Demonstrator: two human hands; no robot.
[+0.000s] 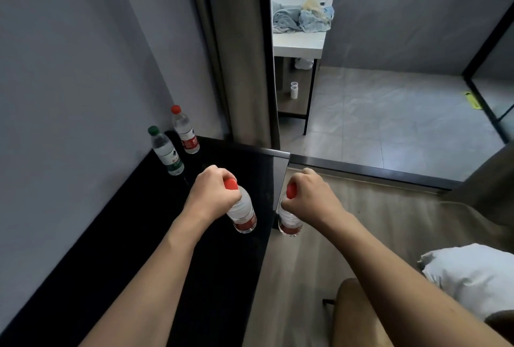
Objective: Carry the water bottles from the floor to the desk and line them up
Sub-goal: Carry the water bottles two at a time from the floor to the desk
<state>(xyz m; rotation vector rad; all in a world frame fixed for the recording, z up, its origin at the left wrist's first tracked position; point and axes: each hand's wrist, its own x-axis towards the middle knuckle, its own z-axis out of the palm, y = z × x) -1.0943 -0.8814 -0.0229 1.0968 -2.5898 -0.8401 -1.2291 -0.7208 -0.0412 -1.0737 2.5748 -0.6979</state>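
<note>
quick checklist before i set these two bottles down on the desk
1. Left hand grips the left bottle at its cap: ok.
2. Right hand grips the right bottle at its cap: ok.
3. Left bottle over the black desk: ok.
4. Right bottle over the desk: not ok, it hangs past the edge.
5. Green-capped bottle and red-capped bottle upright on the desk: ok.
6. Bottles left on floor: cannot tell.
</note>
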